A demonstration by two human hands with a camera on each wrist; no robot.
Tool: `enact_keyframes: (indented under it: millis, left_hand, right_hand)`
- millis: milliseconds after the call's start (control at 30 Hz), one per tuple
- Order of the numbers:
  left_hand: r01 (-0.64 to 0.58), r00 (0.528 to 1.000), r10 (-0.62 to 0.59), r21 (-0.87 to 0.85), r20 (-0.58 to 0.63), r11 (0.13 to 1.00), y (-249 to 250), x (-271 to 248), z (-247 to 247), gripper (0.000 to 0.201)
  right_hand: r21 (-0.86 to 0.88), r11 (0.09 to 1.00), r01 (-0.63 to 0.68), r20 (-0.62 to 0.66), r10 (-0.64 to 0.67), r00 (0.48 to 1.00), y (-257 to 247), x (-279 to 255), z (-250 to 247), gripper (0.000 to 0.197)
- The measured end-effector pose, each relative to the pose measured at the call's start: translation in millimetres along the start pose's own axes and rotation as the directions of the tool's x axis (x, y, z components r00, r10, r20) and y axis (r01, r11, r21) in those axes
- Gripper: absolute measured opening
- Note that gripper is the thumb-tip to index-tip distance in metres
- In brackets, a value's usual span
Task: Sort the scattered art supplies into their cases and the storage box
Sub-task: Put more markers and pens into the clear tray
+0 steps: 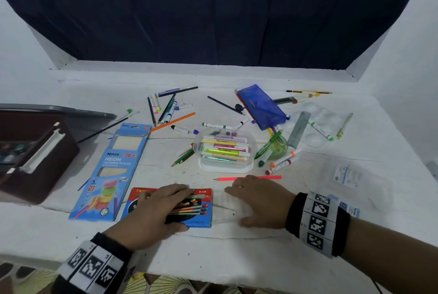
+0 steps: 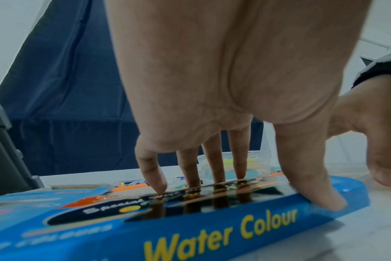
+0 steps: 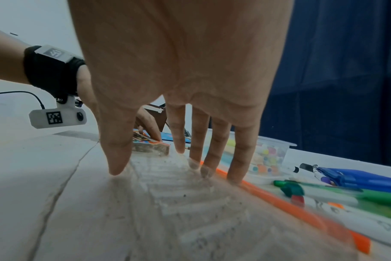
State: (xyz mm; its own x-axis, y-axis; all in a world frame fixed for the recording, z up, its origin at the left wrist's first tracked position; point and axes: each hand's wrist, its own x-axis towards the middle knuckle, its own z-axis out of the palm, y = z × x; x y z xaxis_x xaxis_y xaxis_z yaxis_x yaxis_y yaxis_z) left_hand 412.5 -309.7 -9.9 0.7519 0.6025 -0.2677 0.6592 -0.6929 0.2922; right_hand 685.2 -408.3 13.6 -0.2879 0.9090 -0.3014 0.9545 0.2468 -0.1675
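My left hand point(image 1: 157, 208) lies flat, fingers straight and spread, pressing on the flat blue-and-red cardboard water colour box point(image 1: 201, 219) at the near edge of the white table point(image 1: 237, 253). My right hand point(image 1: 260, 201) lies open too, fingertips point(image 3: 116, 167) down on a clear plastic sheet or case point(image 1: 227, 210) just right of that box; neither hand grips anything. A neon pink pencil point(image 1: 272, 177) lies just beyond my right hand. Blue Ninso pencil carton point(image 1: 111, 170) sits left of the box. Clear plastic tub of markers point(image 1: 225, 149) mid-table, blue zip pouch point(image 1: 260, 106) behind it, dark brown storage box point(image 1: 35, 151) far left.
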Motion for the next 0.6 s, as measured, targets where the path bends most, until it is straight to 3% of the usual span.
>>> enact_keyframes:
  millis: [167,267,333,467,600]
  left_hand:
    - [-0.004,1.000,0.004,-0.002,-0.006,1.000,-0.2,0.5,-2.3,0.081]
    - [-0.020,0.999,0.020,-0.027,-0.027,0.999,1.1,0.9,-2.4,0.083]
    - [-0.034,0.998,0.033,-0.029,-0.046,0.999,6.5,1.4,-2.8,0.083]
    - [-0.059,0.996,0.059,0.001,-0.066,0.998,23.1,7.0,-1.4,0.085]
    - [-0.051,0.997,0.055,0.078,-0.059,0.996,36.6,14.7,-1.5,0.087]
  right_hand:
    - [0.000,0.999,-0.051,0.009,0.051,0.999,-2.2,-5.3,-6.0,0.076]
    - [0.037,0.988,-0.152,-0.090,0.155,0.984,7.3,-13.1,-19.3,0.052]
    - [0.085,0.963,-0.257,-0.194,0.269,0.943,22.7,-15.7,-31.2,0.026]
    - [0.130,0.899,-0.417,-0.256,0.437,0.862,69.0,-8.4,-39.0,0.011]
    - [0.093,0.935,-0.342,-0.188,0.354,0.916,92.1,5.4,-31.9,0.026]
